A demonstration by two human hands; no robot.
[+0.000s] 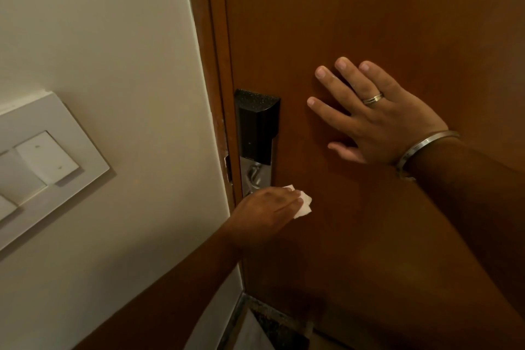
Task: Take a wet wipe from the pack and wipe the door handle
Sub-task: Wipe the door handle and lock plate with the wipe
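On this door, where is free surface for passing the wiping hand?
Free: brown wooden door above the flat right hand, and below it. Crowded: the black-and-silver lock plate, where the left hand presses the white wipe.

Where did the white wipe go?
The wet wipe is low in the middle of the head view, under the left hand, pressed at the bottom of the door lock. The right hand rests flat on the door, higher up.

Hotel-like room entrance: wooden door [369, 23], electronic lock [257, 125], wall switch panel [42, 162].
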